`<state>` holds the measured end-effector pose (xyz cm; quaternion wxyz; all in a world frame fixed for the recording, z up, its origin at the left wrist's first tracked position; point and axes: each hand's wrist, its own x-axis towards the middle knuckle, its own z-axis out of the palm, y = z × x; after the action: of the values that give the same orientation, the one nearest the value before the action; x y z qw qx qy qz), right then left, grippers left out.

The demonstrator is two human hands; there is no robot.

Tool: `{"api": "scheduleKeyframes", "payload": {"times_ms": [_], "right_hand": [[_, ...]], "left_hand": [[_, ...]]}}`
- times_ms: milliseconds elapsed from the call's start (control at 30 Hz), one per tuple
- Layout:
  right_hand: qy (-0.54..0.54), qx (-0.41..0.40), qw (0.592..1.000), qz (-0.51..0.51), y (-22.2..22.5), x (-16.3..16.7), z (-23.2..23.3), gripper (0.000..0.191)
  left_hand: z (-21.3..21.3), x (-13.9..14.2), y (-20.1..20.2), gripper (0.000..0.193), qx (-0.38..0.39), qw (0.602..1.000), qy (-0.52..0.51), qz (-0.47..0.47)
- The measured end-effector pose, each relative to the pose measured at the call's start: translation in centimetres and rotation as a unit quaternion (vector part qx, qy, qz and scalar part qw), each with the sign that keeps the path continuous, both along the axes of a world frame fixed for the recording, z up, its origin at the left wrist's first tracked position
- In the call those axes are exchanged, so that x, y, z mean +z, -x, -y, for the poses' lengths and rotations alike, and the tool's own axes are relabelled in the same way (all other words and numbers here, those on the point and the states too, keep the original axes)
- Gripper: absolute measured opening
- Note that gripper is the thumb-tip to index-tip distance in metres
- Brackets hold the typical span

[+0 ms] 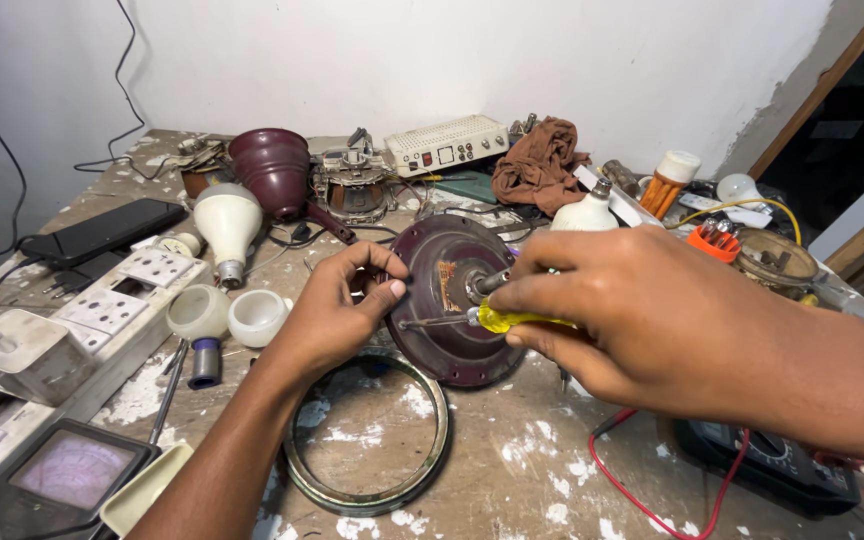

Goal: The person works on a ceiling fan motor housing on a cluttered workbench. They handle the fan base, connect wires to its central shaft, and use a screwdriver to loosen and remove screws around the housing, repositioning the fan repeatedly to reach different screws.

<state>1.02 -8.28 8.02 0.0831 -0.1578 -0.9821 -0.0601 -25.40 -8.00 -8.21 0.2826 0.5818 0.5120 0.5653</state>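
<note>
Your left hand (337, 310) has the maroon motor cover (449, 298) propped on edge near the middle of the worktop (512, 470), thumb and fingers pinched on its left rim; the disc tilts up, inner face toward you, its lower rim resting just above the metal ring (367, 440) that lies flat toward the near edge; your right hand (632, 315) is wrapped tight round the yellow-handled screwdriver (507, 319), fingers pressed together on the grip, the thin shaft running left across the cover's face; the tip sits just left of the hub, though whether it is seated in a screw head is too small to tell; so, by the look of it, you're at the fastener stage, working a screw on this cover; the next move calls for a steady brace from the left so the disc can't roll, and the blade square and pushed home before you twist; mind the red probe lead (642, 480) trailing under your right wrist from the multimeter (772, 465) at the near right corner.
</note>
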Motion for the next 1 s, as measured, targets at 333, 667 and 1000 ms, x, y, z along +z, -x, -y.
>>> {"api": "scheduleKeyframes", "payload": {"times_ms": [333, 667, 1000], "right_hand": [[-0.163, 0.134, 0.966, 0.146, 0.3, 1.9, -0.1, 0.042], [-0.071, -0.001, 0.996, 0.053, 1.8, 1.4, 1.4, 0.035], [-0.015, -0.082, 0.995, 0.046, 2.5, 2.0, 0.6, 0.033]], "left_hand": [[-0.3, -0.4, 0.0, 0.011, -0.003, 1.000, -0.009, -0.001], [-0.1, -0.2, -0.1, 0.012, -0.008, 1.000, -0.001, -0.007], [-0.1, 0.1, -0.1, 0.012, -0.004, 1.000, 0.002, -0.014]]}}
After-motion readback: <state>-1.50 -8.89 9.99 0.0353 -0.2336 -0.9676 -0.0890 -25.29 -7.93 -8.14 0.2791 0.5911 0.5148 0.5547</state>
